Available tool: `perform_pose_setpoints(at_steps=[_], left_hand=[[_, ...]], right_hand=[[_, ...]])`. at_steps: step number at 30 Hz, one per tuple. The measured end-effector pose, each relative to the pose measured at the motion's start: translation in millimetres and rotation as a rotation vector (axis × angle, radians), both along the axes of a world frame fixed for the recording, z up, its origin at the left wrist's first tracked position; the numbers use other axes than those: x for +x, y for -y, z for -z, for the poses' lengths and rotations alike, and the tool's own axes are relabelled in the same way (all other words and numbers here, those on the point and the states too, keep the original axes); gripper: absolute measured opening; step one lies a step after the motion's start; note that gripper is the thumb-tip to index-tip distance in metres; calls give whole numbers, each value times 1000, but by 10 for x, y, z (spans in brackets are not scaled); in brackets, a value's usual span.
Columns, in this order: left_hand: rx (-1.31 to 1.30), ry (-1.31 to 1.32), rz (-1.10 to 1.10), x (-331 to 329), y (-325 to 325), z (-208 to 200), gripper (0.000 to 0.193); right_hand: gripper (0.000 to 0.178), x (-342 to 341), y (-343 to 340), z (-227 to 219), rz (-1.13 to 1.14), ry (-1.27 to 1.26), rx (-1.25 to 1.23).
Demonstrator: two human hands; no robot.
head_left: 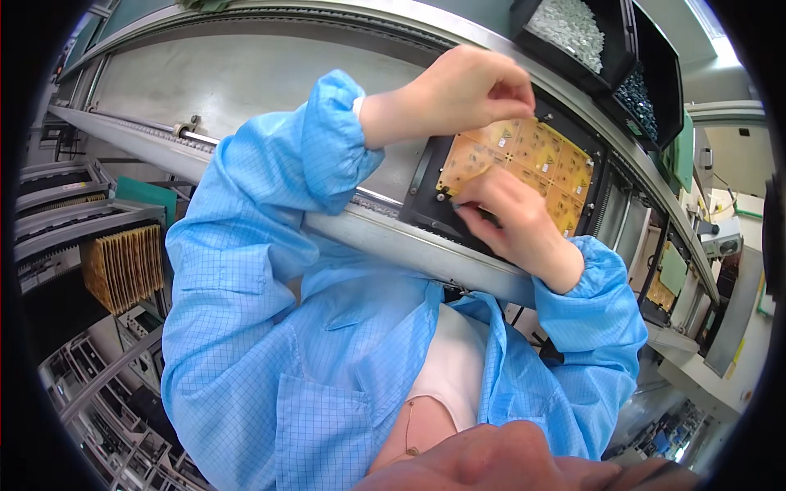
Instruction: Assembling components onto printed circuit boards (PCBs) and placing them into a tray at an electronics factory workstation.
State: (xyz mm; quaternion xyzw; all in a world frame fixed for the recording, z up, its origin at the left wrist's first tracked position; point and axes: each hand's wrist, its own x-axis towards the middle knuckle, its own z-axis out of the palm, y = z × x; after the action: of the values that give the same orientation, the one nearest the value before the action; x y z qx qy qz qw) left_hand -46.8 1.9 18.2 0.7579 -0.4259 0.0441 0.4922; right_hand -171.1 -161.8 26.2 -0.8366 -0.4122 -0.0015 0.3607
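Observation:
A yellow-orange circuit board panel (pixel 550 159), divided into several squares with small white labels, lies in a black frame (pixel 424 196) on the conveyor. Over the frame's far edge is my left hand (pixel 463 92), thumb and fingers pinched together; whatever is between them is hidden. My right hand (pixel 517 219) bends over the panel's near-left corner, its fingertips closed close to a small metal post. A tiny dark bit shows at those fingertips, too small to name.
At the far right stand a black bin (pixel 610 78) of small clear pieces (pixel 566 31) and another of dark blue pieces (pixel 637 102). The conveyor's near rail (pixel 409 243) runs before me. A rack of upright boards (pixel 123 270) is at left; another framed board (pixel 667 278) sits farther right.

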Motion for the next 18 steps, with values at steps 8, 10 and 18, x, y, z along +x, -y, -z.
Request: perform_pose_setpoints(at_steps=[8,10,18], left_hand=[[69,-172,190,-379,12,80,13],[94,-222,217,-438,67,105,13],[86,-254,251,-453,267,66,13]], right_hand=[[21,-114,518,-22,576,-533,569],[22,-145,613,14,597,-561,607],[17,-140,1103,154,728,-452,550]])
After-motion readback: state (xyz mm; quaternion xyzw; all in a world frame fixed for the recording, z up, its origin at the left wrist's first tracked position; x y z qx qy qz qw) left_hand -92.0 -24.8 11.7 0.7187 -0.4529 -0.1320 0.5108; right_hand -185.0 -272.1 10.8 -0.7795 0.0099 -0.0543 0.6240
